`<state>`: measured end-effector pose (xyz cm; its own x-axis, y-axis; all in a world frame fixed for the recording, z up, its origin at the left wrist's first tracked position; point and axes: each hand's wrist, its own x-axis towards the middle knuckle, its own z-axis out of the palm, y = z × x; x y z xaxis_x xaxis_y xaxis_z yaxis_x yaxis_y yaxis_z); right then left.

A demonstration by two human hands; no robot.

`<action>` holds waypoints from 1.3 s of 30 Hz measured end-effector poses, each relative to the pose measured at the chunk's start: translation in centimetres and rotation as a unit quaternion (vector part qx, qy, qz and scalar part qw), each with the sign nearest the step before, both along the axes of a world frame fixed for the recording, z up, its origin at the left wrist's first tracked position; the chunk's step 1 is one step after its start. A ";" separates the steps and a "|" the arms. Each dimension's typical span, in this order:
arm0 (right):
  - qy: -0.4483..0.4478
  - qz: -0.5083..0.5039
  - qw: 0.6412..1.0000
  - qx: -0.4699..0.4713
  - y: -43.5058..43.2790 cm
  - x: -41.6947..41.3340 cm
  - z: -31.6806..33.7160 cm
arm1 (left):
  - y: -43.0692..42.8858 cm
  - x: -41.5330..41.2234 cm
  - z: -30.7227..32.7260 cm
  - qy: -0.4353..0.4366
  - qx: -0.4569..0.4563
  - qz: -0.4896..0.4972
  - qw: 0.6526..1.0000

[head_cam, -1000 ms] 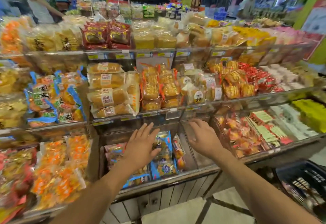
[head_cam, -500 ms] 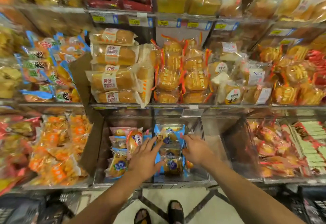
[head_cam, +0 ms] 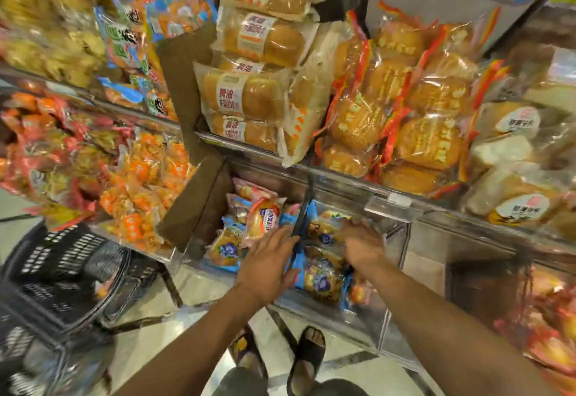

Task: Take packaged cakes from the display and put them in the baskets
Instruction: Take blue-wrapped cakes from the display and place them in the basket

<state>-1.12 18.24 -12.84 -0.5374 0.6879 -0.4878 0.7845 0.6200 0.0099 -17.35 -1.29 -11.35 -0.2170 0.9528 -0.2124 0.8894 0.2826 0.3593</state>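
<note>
Bin: a clear plastic bin (head_cam: 367, 327) sits at the bottom of the display, split by a clear divider; all places below are given from it.
Cakes: the packaged cakes (head_cam: 322, 283) lie heaped inside the bin, on both sides of the divider. Each is a golden-brown cake in a see-through wrapper with bright blue edges and a purple-blue flower printed on the front. At the back of the bin's left half, one packet carries a red and white label.
Left hand: the left hand (head_cam: 268, 266) is over the front middle of the bin, palm down. Its fingers are straight and close together, lying flat across the packets at the divider.
Right hand: the right hand (head_cam: 363, 244) is in the bin's right half, palm down on a cake packet. It is blurred, so I cannot tell whether the fingers grip.
Basket: a black slatted basket (head_cam: 62, 266) stands to the left of the bin, beyond the neighbouring compartment.
Loaves: long white-labelled loaves (head_cam: 249, 96) are stacked on the shelf just above the bin.
Buns: round buns (head_cam: 427, 143) in red-trimmed wrappers sit above the bin's right half.
Sandals: black sandals (head_cam: 307, 355) stand on the pale floor in front of the bin.
</note>
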 end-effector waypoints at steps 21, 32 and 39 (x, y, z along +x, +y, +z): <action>0.229 -0.160 0.951 -0.131 -0.4 5.0 2.8 | 2.0 4.7 1.6 -0.374 0.043 0.260 0.889; 0.417 -0.377 0.719 -0.409 -7.3 7.7 4.9 | 2.4 7.5 2.9 -0.724 -0.043 0.350 0.593; 0.378 -0.320 0.820 -0.287 -4.7 5.5 3.5 | 1.4 6.7 1.9 -0.689 0.037 0.397 0.605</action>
